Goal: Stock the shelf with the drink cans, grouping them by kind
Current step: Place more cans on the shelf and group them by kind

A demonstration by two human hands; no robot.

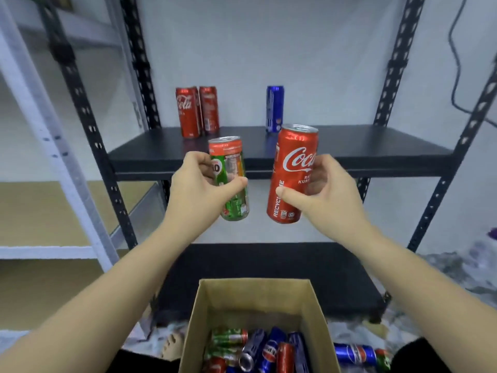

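Observation:
My left hand [200, 188] grips a green can with a red top [231, 168], held upright in front of the black shelf board [349, 149]. My right hand [326, 192] holds a tall red cola can [291, 162], also upright, just right of the green one. On the shelf stand two red cola cans [188, 111] [209, 109] side by side at the back left. A single blue can [274, 109] stands apart to their right. Below me an open cardboard box [215, 305] holds several green, blue and red cans lying mixed together.
The rack's black perforated posts [88, 125] [398, 63] frame the shelf, with a lower black board [269, 265] beneath. A white rack [40, 109] stands to the left. A blue can [355, 355] lies on the floor right of the box. A black cable [454, 63] hangs at right.

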